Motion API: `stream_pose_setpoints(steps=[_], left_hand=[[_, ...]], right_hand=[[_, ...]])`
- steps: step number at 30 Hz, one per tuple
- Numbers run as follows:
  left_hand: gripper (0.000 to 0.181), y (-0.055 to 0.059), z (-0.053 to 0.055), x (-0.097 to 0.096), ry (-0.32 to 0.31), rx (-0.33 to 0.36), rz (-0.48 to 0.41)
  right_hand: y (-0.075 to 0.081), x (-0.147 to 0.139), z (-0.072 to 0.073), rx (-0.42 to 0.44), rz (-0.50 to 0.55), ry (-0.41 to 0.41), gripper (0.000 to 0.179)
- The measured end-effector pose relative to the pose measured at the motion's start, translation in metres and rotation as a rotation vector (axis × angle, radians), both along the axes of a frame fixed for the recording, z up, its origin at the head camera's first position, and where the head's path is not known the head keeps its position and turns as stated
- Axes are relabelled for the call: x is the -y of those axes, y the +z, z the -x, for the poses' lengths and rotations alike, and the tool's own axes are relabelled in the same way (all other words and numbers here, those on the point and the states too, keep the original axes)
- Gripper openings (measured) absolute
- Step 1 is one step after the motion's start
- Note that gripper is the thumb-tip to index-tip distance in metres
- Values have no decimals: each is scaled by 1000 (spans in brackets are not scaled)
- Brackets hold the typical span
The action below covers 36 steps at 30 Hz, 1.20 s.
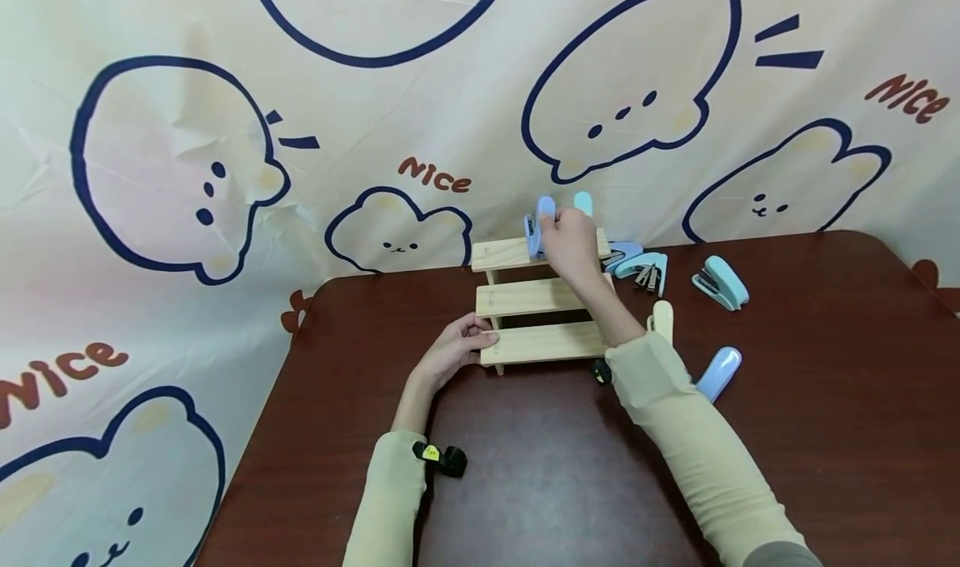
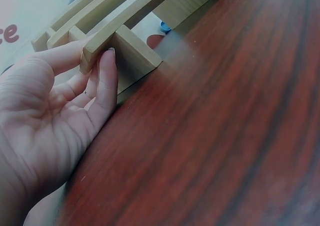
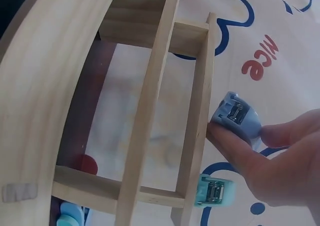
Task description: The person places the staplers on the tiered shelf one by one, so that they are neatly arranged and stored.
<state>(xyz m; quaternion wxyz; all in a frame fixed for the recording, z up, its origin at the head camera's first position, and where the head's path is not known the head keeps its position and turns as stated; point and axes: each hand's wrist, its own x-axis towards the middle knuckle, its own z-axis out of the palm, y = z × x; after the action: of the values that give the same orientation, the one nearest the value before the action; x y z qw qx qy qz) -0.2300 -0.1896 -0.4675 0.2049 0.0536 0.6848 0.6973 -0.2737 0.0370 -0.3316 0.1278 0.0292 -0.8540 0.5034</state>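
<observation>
A three-step wooden rack [image 1: 546, 343] stands on the table, its steps rising toward the back. At its lower left, my left hand [image 1: 457, 348] pinches the end of the front step, thumb and fingers on either side of the wood [image 2: 127, 29] in the left wrist view. Up at the top step, my right hand [image 1: 573, 246] holds a blue stapler [image 1: 534, 227] between thumb and fingers. That stapler [image 3: 237, 118] is tilted beside the top slat in the right wrist view. A teal stapler [image 3: 215, 191] stands on the same step, largely behind my right hand in the head view.
Right of the rack, several staplers lie on the brown table [image 1: 825, 434]: a teal one [image 1: 722, 283], another teal one [image 1: 647, 268] against a blue one [image 1: 621, 254], a cream one [image 1: 662, 321] and a lavender one [image 1: 718, 373] partly behind my right sleeve. A cartoon-printed cloth [image 1: 420, 117] hangs behind.
</observation>
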Motion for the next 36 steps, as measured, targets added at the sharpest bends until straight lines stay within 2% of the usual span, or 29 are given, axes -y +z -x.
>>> stream_pose_setpoints(steps=[11, 25, 36], left_hand=[[14, 1, -1, 0, -22, -23, -2], [15, 1, -2, 1, -35, -24, -9], [14, 1, -1, 4, -31, -35, -15]], right_hand=[[4, 6, 6, -37, -186, 12, 38], [11, 14, 13, 37, -342, 31, 37], [12, 17, 16, 15, -325, 9, 41]])
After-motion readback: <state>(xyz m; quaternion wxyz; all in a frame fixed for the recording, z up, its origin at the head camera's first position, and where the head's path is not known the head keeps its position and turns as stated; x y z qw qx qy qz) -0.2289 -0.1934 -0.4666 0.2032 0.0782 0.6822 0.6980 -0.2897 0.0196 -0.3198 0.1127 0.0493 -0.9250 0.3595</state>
